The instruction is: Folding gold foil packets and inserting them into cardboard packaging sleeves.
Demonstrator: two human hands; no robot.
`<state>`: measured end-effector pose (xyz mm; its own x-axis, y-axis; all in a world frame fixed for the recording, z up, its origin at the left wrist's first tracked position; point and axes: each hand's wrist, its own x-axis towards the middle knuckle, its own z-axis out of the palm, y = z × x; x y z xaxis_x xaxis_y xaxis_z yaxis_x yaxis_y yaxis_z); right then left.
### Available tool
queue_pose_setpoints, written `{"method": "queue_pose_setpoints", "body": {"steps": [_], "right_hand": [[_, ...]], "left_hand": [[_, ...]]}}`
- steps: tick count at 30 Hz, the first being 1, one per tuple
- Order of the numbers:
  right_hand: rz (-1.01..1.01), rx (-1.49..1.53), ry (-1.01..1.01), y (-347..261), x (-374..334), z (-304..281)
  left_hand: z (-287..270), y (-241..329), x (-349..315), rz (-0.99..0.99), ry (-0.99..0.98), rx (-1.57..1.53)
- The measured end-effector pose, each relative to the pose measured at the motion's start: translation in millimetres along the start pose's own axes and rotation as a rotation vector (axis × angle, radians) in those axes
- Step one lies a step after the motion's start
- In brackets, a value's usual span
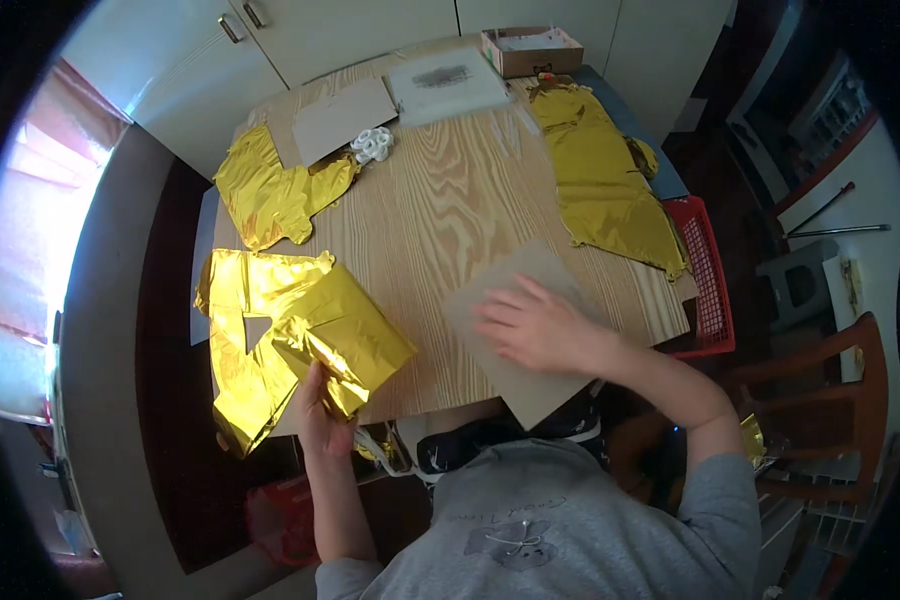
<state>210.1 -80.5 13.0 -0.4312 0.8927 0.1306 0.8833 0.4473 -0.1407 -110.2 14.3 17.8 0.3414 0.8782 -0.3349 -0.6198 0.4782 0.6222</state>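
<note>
My left hand (326, 418) is at the table's near left edge, pinching a shiny gold foil balloon (240, 365) that lies flat and partly folded. A triangular hole shows in this foil, and part of it hangs past the table edge. The fingers beneath the foil are hidden. To the right, my right hand (532, 325) rests with spread fingers on a grey-brown cardboard sheet (532, 388), whose near corner sticks out over the table edge. Farther left lies another flat gold foil balloon (275, 190). More gold foil (610, 175) is spread along the right side.
On the wood-grain table (440, 210), a white coil or bundle of rings (372, 145) lies beside another cardboard sheet (345, 118). A translucent sheet (448, 85) and an open box (532, 52) are at the back. A red basket (708, 280) and wooden chair (860, 400) stand right.
</note>
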Motion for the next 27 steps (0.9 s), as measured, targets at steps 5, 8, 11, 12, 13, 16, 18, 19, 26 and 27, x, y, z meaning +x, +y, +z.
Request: {"method": "queue_pose_setpoints", "body": {"steps": [5,8,11,12,13,16,18,19,26,27], "right_hand": [[0.045,0.026,-0.031,23,-3,21],[0.116,0.124,0.094,15,13,29],[0.302,0.657,0.322,19,31,38],[0.306,0.659,0.357,23,32,36],[0.310,0.662,0.393,28,30,32],[0.267,0.617,0.341,44,19,16],[0.215,0.506,0.260,55,6,13],[0.183,0.422,0.221,60,1,15],[0.119,0.317,0.138,67,-12,18],[0.112,0.339,0.158,67,-12,19]], "left_hand": [[6,-28,-1,-0.049,0.031,0.048],[20,-44,5,-0.145,0.023,0.100],[38,-58,8,-0.194,0.041,0.162],[39,-64,11,-0.214,0.035,0.166],[44,-68,12,-0.245,0.040,0.173],[59,-80,15,-0.328,0.032,0.200],[73,-88,14,-0.354,0.013,0.249],[76,-90,14,-0.367,0.004,0.274],[87,-106,25,-0.431,-0.031,0.258],[86,-108,27,-0.442,-0.039,0.263]]}}
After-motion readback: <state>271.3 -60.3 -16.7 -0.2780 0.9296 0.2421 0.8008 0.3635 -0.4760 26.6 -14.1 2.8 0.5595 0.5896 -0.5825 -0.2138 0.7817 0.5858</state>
